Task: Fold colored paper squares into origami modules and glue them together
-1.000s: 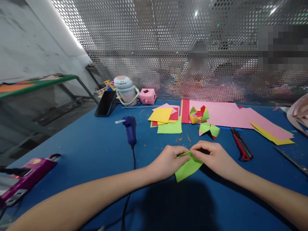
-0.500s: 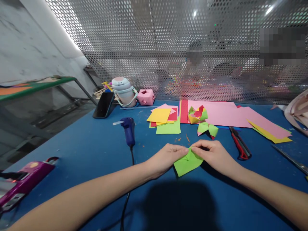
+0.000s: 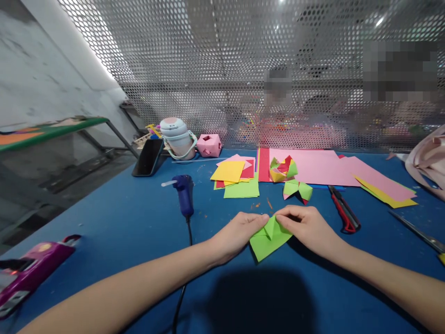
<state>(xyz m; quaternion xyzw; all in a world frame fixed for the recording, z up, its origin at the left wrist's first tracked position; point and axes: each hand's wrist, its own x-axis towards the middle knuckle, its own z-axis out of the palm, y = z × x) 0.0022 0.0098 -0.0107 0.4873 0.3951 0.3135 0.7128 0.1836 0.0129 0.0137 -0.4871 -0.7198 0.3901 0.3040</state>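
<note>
A sheet of green paper [image 3: 268, 246], with a small triangular fold standing up at its top edge, is held between both hands just above the blue table. My left hand [image 3: 245, 229] pinches its upper left edge between thumb and fingers. At the upper right, my right hand [image 3: 306, 227] pinches the paper close to the fold. Just beyond my hands lie a folded green paper piece [image 3: 297, 189] and a folded unit of green, yellow and red paper [image 3: 283, 169]. To their left sits a stack of coloured paper squares [image 3: 227, 171].
A blue glue gun [image 3: 185, 195] with its cord stands left of my hands. On the right lie a red utility knife [image 3: 344, 211] and scissors [image 3: 417, 232]. Behind are pink sheets [image 3: 320, 164], a phone [image 3: 149, 157], a lidded cup [image 3: 179, 139] and a pink paper polyhedron [image 3: 209, 145]. A purple power strip [image 3: 38, 269] lies left.
The small flap at the top of the green paper now stands up as a clearer triangle. Both hands keep their pinch, and the view has shifted slightly.
</note>
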